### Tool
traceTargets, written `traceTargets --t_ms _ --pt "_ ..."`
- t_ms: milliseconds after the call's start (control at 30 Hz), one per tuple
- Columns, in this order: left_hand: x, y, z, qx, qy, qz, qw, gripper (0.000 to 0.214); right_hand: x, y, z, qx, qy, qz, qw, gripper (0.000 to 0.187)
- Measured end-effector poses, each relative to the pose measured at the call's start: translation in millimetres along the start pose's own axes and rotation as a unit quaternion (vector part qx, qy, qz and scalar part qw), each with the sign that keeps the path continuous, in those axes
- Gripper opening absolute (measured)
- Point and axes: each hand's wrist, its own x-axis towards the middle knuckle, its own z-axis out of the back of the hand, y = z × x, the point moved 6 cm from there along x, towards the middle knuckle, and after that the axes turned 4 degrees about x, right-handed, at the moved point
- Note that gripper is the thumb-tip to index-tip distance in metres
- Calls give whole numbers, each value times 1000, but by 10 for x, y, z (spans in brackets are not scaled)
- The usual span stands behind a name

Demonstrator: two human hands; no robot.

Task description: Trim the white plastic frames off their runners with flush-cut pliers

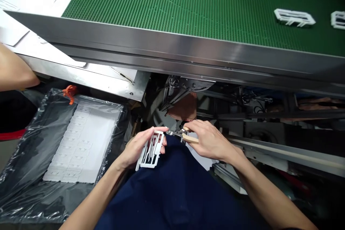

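My left hand [140, 143] is closed on a white plastic frame part [151, 150], holding it upright over my dark blue lap [175, 190]. My right hand [208, 138] grips a pair of small cutters with pale handles [183, 135]; their metal jaws touch the top corner of the frame part. Both hands are below the edge of the conveyor. Two more white frame parts [294, 17] [338, 19] lie on the green conveyor belt [188, 3] at the far right.
A plastic-lined box [32, 158] at my left holds neat rows of white parts [77, 143]. The steel conveyor rail [161, 46] runs across above my hands. Another person's arm [13, 72] shows at the left edge. Machinery sits under the belt.
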Motion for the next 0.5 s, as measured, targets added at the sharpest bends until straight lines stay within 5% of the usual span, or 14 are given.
traceTargets --t_ms 500 --pt "-81 -4 -54 15 6 4 1000 57 48 160 20 -62 3 49 997 21"
